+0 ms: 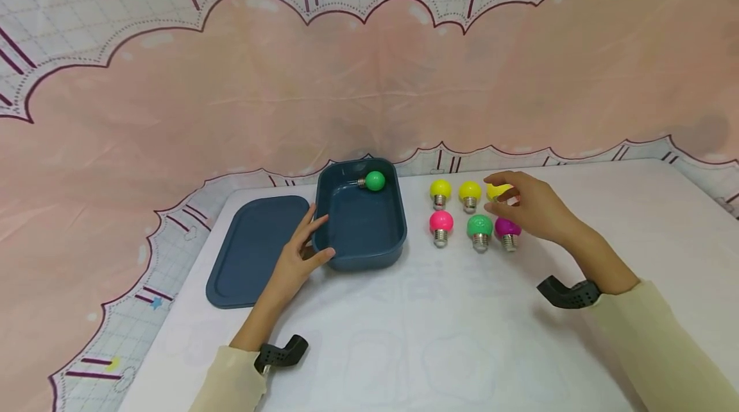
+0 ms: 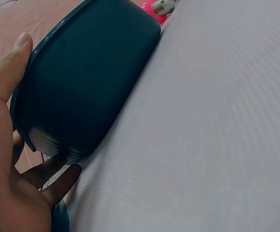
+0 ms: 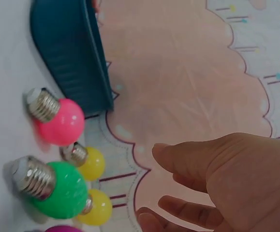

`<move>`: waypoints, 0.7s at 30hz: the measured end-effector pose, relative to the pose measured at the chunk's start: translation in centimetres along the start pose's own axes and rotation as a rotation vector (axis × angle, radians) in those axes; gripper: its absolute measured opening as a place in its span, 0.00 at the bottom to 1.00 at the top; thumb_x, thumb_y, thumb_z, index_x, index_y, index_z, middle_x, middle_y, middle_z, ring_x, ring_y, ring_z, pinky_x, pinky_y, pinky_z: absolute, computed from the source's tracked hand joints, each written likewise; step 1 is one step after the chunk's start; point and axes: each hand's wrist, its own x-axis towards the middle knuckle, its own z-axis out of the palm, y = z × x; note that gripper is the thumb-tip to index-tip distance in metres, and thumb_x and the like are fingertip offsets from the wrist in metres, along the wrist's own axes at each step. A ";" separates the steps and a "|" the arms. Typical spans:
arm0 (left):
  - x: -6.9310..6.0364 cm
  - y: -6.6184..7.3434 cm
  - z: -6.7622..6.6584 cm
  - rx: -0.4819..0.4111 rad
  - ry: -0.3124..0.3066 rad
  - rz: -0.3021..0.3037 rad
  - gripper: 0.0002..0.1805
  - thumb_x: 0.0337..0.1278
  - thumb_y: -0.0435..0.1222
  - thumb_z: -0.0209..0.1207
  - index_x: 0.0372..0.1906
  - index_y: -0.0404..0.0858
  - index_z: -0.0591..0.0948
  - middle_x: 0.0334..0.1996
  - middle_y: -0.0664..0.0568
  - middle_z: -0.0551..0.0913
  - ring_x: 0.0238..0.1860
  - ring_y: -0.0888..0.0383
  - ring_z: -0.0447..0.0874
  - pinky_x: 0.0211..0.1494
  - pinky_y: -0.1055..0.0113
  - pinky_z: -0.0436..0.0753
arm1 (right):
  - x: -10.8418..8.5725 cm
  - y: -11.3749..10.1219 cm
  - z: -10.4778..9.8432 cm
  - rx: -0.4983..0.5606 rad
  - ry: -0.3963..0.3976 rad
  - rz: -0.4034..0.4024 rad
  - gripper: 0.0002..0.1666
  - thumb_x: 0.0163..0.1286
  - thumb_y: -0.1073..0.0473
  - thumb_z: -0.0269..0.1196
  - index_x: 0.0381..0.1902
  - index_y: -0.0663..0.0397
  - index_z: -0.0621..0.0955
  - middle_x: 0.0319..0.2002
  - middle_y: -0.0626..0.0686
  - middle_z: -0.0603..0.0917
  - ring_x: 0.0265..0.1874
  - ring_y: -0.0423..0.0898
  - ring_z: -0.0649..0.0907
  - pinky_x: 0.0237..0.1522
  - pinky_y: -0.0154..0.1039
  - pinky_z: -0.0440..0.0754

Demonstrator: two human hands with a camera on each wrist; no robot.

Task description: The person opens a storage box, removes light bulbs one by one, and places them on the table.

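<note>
A dark blue box (image 1: 360, 258) stands on the table with a green bulb (image 1: 375, 181) lying inside. My left hand (image 1: 297, 261) touches the box's left side near the front corner, fingers fairly straight and thumb by the rim. To the right, my right hand (image 1: 534, 206) is over the bulbs, thumb and fingers apart, holding nothing. Partly behind its fingers is a yellow bulb (image 1: 495, 191); below them lies a purple bulb (image 1: 508, 227). Near these are a second yellow bulb (image 1: 470, 190), a third yellow bulb (image 1: 441, 188), a pink bulb (image 1: 441, 221) and another green bulb (image 1: 480, 226).
A flat dark blue lid (image 1: 254, 251) lies left of the box, close to my left forearm. The white tabletop (image 1: 433, 335) spreads in front of me. A patterned peach cloth (image 1: 346, 91) hangs behind the table.
</note>
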 end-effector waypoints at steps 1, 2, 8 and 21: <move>0.0 0.0 0.0 0.001 0.000 0.000 0.34 0.61 0.28 0.59 0.71 0.36 0.62 0.76 0.47 0.42 0.70 0.41 0.55 0.63 0.46 0.66 | 0.2 -0.4 -0.1 0.001 0.000 -0.007 0.30 0.65 0.56 0.65 0.63 0.60 0.72 0.56 0.64 0.76 0.49 0.60 0.79 0.41 0.52 0.82; 0.0 0.0 0.0 0.003 0.000 0.000 0.34 0.61 0.28 0.59 0.71 0.36 0.62 0.76 0.47 0.42 0.70 0.40 0.55 0.63 0.45 0.66 | 0.4 -0.8 -0.1 0.005 -0.002 -0.011 0.30 0.66 0.56 0.65 0.63 0.60 0.71 0.57 0.63 0.75 0.50 0.60 0.79 0.42 0.52 0.82; 0.0 0.0 -0.1 0.007 0.003 0.000 0.34 0.61 0.28 0.59 0.71 0.35 0.62 0.76 0.46 0.42 0.70 0.39 0.55 0.63 0.45 0.66 | 2.7 -4.3 0.5 0.066 -0.025 -0.054 0.31 0.65 0.57 0.65 0.65 0.57 0.71 0.59 0.60 0.74 0.52 0.57 0.78 0.44 0.51 0.81; 0.0 0.1 0.1 -0.011 0.002 -0.005 0.33 0.61 0.28 0.59 0.71 0.34 0.63 0.76 0.45 0.42 0.68 0.36 0.57 0.63 0.43 0.65 | 8.5 -9.9 5.7 0.231 -0.116 -0.125 0.29 0.66 0.56 0.65 0.63 0.54 0.73 0.59 0.55 0.75 0.52 0.51 0.79 0.46 0.46 0.80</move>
